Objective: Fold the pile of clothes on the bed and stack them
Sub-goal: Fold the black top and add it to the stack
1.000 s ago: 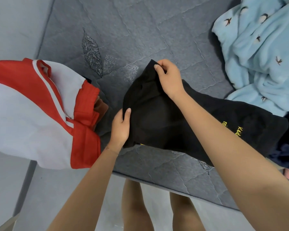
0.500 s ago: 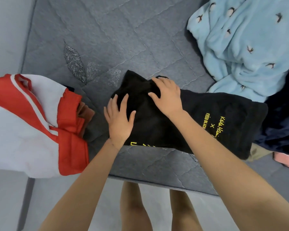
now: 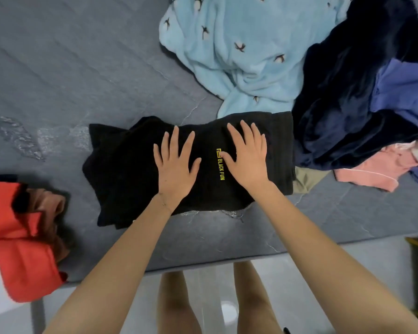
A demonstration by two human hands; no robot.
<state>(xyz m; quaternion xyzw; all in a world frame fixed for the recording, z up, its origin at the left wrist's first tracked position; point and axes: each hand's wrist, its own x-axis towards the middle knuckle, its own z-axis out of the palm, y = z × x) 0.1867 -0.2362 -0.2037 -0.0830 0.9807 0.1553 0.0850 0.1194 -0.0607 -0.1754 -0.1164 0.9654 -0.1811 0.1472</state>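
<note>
A black garment [image 3: 121, 169] with yellow "BLACK FUN" lettering lies folded on the grey quilted bed [image 3: 82, 68], near its front edge. My left hand [image 3: 175, 165] presses flat on its middle with fingers spread. My right hand [image 3: 247, 156] lies flat just right of the lettering, fingers straight. A pile of loose clothes sits at the right: a light blue fleece with bird prints [image 3: 239, 49], a dark navy garment [image 3: 343, 92], a purple-blue one [image 3: 405, 88] and a pink one [image 3: 372, 169].
A red and white garment [image 3: 17, 249] with a brown piece [image 3: 51, 208] lies at the bed's left front edge. A beige cloth [image 3: 307, 179] peeks out under the black garment. The bed's edge runs below my arms; my legs and a pale floor [image 3: 212, 309] show beneath.
My right hand let go of the black garment's corner and both hands slid rightward over it, now lying flat. The view shifted right, showing more of the loose pile.
</note>
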